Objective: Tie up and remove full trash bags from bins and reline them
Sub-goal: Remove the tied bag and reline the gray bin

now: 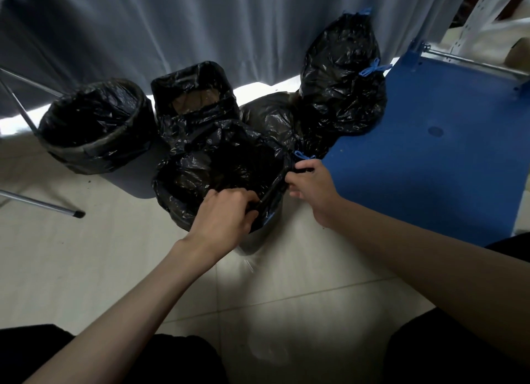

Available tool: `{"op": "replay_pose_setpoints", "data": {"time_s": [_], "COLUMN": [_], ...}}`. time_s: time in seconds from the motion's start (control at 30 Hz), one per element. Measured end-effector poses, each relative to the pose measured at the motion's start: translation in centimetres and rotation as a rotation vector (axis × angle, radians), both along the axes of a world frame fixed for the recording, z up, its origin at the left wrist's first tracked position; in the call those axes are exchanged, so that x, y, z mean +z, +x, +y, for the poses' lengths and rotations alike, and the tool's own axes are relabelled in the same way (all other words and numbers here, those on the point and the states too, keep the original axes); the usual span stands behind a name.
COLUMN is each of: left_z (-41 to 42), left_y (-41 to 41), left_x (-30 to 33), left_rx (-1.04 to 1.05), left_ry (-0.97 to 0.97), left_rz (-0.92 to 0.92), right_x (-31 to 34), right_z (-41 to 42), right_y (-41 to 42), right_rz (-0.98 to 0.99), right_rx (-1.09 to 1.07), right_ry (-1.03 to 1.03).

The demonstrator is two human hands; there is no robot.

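Note:
A small bin (252,240) stands on the tiled floor in front of me, lined with a black trash bag (200,171) whose mouth is spread open. My left hand (226,211) grips the bag's near rim. My right hand (309,180) pinches the bag's rim at the right side, next to a blue drawstring loop (302,155). Two tied full black bags (341,76) with blue drawstrings (372,69) lean by the curtain at the back right.
A round lined bin (94,131) sits at the left, a square lined bin (192,96) behind the near one. A blue platform (430,159) lies to the right with a white metal rack (476,16) behind it. A metal stand leg (40,202) crosses the floor at left.

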State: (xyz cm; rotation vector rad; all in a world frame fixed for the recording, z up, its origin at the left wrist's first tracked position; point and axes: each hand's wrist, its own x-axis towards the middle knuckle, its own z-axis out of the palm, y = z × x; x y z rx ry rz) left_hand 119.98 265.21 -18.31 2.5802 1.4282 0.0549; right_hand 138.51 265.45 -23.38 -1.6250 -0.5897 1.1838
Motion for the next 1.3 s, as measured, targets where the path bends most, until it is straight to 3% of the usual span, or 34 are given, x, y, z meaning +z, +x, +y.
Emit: {"op": "replay_pose_setpoints", "data": {"time_s": [0.23,0.37,0.47,0.6,0.7,0.8,0.93,1.2,1.23,1.3], "left_z": [0.0,0.0,0.1,0.7,1.1,1.3,1.5,1.9,1.9,1.9], "left_y": [-0.2,-0.5,-0.8,-1.1,-1.3,-1.5,-1.9,-3.5,-3.4,-2.6], "left_x": [0.1,0.3,0.6,0.9,1.2,1.8,2.2,1.9,1.7,1.6], "left_rx": [0.010,0.017,0.017,0.018,0.006,0.008,0.043,0.047,0.031,0.021], "left_ry": [-0.006,-0.008,-0.028,-0.070,-0.079,-0.081,-0.113,0.067,0.012,-0.168], "left_rz": [0.005,0.008,0.022,0.069,0.117,0.168,0.219,0.633,0.624,0.416], "right_x": [0.3,0.5,0.6,0.9,0.2,-0.5,-0.9,-0.4,-0.5,-0.6], "right_z": [0.9,0.9,1.1,1.5,1.3,0.7,-0.5,0.6,0.7,0.8], "right_y": [0.3,0.6,0.9,1.2,1.8,2.1,2.0,1.9,1.7,1.2], "right_rz": [-0.343,-0.428,-0.250,0.388,0.608,0.567,0.343,0.277,0.279,0.291], "right_rx": [-0.072,-0.065,-0.080,-0.117,-0.078,0.055,0.314,0.281,0.279,0.301], "right_ry": [0.041,0.012,-0.053,-0.100,-0.104,-0.290,-0.582,-0.306,-0.295,-0.290]}}
